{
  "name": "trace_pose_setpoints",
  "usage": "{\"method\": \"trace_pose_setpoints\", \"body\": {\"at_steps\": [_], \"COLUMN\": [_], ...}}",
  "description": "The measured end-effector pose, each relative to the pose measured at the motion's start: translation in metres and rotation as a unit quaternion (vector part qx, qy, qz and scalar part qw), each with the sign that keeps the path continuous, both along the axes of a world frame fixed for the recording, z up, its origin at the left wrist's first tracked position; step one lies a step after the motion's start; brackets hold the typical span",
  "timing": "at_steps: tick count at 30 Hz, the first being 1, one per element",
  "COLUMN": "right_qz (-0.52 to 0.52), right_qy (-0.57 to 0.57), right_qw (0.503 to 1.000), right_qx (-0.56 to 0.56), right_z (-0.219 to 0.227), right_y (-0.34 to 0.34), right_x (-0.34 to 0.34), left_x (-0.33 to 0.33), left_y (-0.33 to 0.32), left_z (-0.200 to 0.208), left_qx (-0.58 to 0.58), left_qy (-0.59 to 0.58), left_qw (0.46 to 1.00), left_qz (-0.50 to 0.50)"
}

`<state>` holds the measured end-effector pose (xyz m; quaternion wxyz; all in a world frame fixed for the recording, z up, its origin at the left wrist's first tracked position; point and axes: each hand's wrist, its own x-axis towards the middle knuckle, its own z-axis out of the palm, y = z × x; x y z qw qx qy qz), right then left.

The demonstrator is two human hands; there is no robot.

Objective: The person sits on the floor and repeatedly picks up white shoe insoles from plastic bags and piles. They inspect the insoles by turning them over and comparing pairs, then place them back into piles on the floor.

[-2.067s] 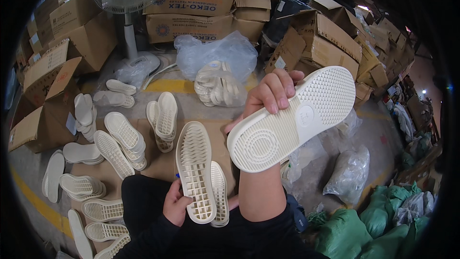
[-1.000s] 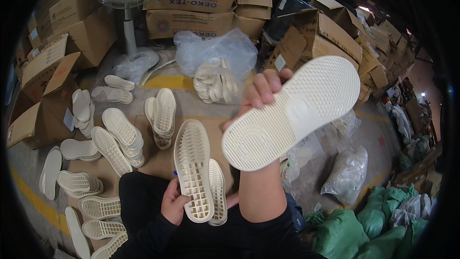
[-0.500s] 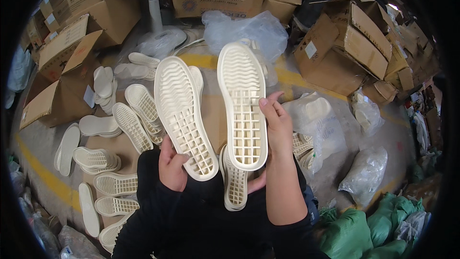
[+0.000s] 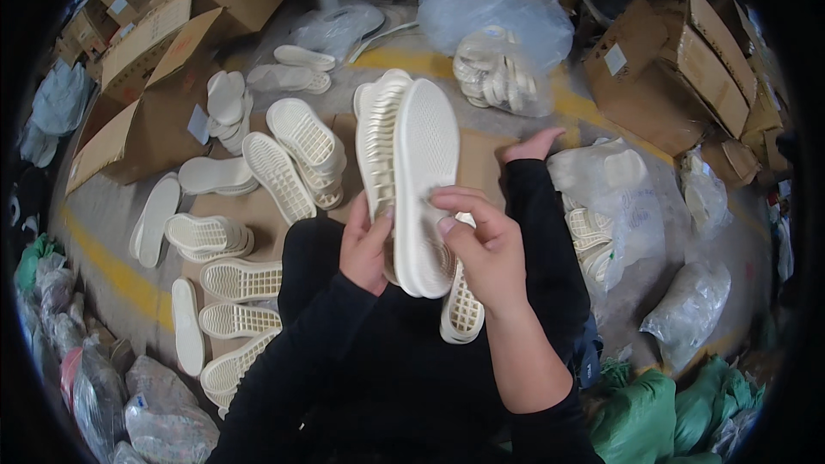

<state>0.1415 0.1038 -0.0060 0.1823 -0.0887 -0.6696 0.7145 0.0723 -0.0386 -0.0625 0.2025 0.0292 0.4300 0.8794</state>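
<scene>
Left hand (image 4: 364,251) pinching cream soles (image 4: 430,142) | right hand (image 4: 492,253) loosely open (fingertips (image 4: 449,228) over one)

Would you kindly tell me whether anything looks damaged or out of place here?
One thing stands out: a bare foot shows at the right edge of the cardboard sheet, which looks odd in a space set out with loose shoe soles. No damage is evident on the held soles.

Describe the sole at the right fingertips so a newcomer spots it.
Above the black clothing, find the left hand and right hand. The sole is between them, closer to the latter. It shows a finely textured face, while its left neighbour shows ridges and a grid.
</scene>
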Motion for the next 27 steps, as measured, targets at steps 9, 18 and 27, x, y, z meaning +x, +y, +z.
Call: {"method": "trace_pose_setpoints", "body": {"at_steps": [9, 18, 27], "right_qz": [-0.018, -0.042, 0.053], "right_qy": [0.109, 0.003, 0.048], "right_qw": [0.951, 0.997, 0.995], "right_qx": [0.288, 0.061, 0.074], "right_z": [-0.017, -0.016, -0.006], "right_y": [-0.022, -0.019, -0.024], "right_x": [0.009, 0.017, 0.019], "left_x": [0.012, 0.005, 0.002], "left_y": [0.001, 0.013, 0.016], "left_z": [-0.003, 0.033, 0.052], "left_qx": [0.035, -0.031, -0.107], "left_qy": [-0.016, 0.098, 0.196], "left_qw": [0.999, 0.988, 0.958], "left_qz": [0.019, 0.119, 0.179]}}
